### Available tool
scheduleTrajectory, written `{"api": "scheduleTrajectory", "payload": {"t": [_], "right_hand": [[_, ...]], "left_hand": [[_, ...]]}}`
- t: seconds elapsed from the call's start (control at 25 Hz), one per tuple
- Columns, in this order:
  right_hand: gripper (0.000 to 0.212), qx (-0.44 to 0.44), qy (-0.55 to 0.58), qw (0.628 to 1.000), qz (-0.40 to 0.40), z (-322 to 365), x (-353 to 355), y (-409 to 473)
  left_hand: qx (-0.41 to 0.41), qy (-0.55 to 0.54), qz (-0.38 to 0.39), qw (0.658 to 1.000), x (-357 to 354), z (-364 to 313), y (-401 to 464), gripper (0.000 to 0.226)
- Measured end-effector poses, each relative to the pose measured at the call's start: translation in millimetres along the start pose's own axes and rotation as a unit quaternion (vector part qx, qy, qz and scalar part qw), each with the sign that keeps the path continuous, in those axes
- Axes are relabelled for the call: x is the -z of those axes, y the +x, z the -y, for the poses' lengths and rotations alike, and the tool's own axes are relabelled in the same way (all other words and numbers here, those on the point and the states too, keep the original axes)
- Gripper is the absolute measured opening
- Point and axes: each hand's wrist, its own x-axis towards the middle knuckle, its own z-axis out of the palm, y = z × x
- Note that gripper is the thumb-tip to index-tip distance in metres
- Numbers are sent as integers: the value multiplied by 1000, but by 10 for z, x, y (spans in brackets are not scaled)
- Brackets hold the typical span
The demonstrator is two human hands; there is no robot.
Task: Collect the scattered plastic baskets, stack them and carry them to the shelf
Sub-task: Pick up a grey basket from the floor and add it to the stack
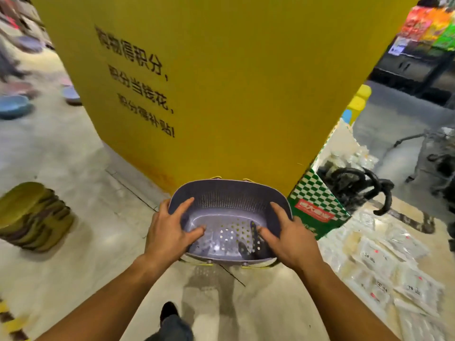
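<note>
On the far left a blue basin sits on the floor, with other bowls behind it too blurred to name. Nearer, an olive stack stands by itself. The left hand clamps the basket at its left rim, thumb inside and fingers curled around the wall. The basket is lifted off the floor, just in front of the yellow pillar. Yellow edges peek from under it, possibly more baskets nested below, though I can't be sure. The right hand grips the right rim the same way. Beside it stands a green checked box, with packets spread beyond. This looks like the carrying step; next the person must skirt the pillar, holding the basket level.
</note>
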Motion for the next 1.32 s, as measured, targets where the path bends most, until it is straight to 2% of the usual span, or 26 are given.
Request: {"api": "scheduleTrajectory", "payload": {"t": [0.28, 0.52, 0.68, 0.96, 1.08, 1.24, 1.32], "right_hand": [[80, 142, -48, 988, 25, 2033, -532, 745], [83, 254, -41, 964, 73, 3797, -1123, 1312], [88, 315, -54, 942, 105, 4744, -1434, 1571], [87, 410, -92, 894, 156, 6196, -1875, 2343], [86, 455, -111, 866, 173, 6846, -2036, 2788], [88, 494, -91, 838, 214, 7622, -2237, 3330], [86, 504, -95, 829, 224, 7924, -2365, 3525]], "left_hand": [[119, 23, -98, 988, 1217, 1439, 291, 81], [227, 50, -171, 958, 2229, 2533, 466, 80], [286, 65, -201, 935, 2670, 3093, 557, 78], [372, 33, -243, 895, 3067, 3936, 1092, 78], [432, 38, -253, 865, 3209, 4263, 1433, 79], [453, 38, -300, 839, 3307, 4645, 1858, 79], [480, 44, -296, 825, 3346, 4840, 2038, 79]]}}
